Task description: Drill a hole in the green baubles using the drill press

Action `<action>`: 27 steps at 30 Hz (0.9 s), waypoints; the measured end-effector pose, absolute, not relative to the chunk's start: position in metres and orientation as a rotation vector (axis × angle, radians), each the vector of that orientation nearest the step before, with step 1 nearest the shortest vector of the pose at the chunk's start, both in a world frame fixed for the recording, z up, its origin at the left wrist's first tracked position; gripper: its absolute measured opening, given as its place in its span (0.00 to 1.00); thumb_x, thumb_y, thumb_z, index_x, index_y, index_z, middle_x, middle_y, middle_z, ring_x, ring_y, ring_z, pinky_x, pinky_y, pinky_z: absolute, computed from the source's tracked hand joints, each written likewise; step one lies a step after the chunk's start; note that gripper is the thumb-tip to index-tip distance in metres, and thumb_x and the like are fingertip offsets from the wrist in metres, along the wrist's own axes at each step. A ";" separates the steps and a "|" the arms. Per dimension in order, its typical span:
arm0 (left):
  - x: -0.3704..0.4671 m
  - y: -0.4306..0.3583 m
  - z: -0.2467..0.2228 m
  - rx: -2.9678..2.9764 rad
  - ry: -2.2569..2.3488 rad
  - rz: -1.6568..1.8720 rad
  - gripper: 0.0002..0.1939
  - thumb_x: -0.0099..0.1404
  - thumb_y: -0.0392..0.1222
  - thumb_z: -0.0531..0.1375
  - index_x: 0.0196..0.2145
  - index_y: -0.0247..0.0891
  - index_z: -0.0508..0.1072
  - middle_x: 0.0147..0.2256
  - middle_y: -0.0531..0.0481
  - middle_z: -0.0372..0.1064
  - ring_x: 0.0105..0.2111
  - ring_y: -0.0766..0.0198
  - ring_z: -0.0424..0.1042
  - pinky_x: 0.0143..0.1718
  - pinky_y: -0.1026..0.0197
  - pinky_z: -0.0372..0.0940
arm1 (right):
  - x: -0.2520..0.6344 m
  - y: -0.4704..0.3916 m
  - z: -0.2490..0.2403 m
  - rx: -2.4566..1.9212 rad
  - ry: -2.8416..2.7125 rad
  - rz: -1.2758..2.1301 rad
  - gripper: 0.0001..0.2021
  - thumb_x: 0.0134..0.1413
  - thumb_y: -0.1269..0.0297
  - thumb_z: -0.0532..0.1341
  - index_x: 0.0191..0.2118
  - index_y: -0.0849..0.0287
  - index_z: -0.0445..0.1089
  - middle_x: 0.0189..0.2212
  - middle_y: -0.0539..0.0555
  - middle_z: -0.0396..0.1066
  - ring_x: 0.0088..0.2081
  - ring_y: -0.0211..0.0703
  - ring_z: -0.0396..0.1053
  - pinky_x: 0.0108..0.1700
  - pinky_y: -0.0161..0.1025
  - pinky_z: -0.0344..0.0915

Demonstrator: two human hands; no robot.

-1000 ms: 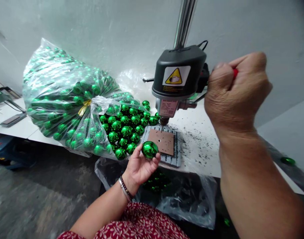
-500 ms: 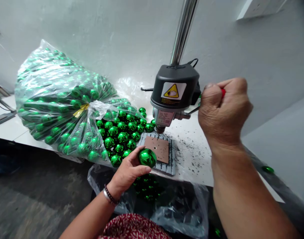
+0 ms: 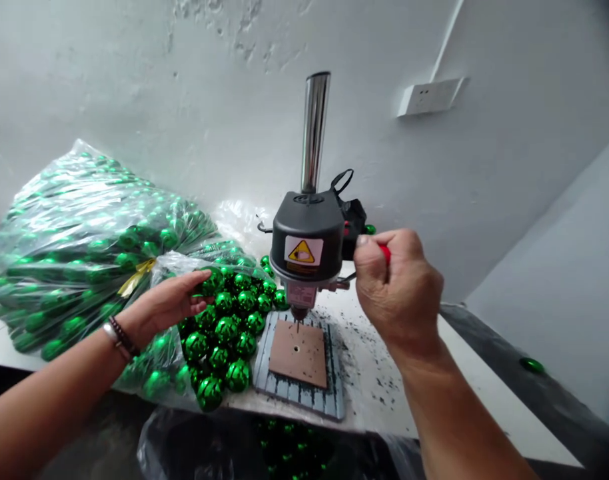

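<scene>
Over the loose heap at the left, my left hand (image 3: 167, 300) has its thumb and fingers around a shiny green bauble (image 3: 212, 283), which is partly hidden by the fingers. My right hand (image 3: 399, 293) is closed in a fist on the red-tipped handle (image 3: 385, 255) of a small bench drill press (image 3: 307, 233). Under the drill bit lies a brown square board (image 3: 299, 367) with a hole in it, set on the slotted grey base (image 3: 332, 400). No bauble sits on the board.
A big clear plastic bag (image 3: 84, 220) full of green baubles leans at the left, tied with a yellow strip (image 3: 137, 275). Loose baubles (image 3: 227, 330) spill beside the base. Dark shavings dot the white table (image 3: 379, 400). A plastic-lined container (image 3: 184, 447) holds baubles below the edge.
My left hand has moved left from the drill base, where it held a bauble, to the loose heap. My right hand stays on the handle. The view has shifted, showing more wall.
</scene>
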State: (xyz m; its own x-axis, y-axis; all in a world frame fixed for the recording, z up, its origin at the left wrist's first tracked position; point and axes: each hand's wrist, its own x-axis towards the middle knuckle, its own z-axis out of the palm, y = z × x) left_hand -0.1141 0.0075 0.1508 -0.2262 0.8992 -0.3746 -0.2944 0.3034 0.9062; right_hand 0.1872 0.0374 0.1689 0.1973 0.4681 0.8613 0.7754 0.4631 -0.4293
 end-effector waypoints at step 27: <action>-0.093 0.006 0.154 2.050 1.841 0.478 0.14 0.58 0.43 0.60 0.41 0.39 0.78 0.32 0.49 0.76 0.31 0.63 0.72 0.37 0.59 0.66 | 0.187 0.033 0.167 -1.314 -1.411 -0.189 0.20 0.58 0.52 0.48 0.36 0.66 0.66 0.28 0.50 0.63 0.27 0.25 0.52 0.35 0.31 0.50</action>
State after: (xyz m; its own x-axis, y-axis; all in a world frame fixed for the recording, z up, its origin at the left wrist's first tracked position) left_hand -0.0927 0.0060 0.1539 0.1016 0.9946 0.0207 0.8789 -0.0995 0.4665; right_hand 0.1865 0.0330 0.1669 0.2663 0.5802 0.7697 0.7620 0.3623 -0.5368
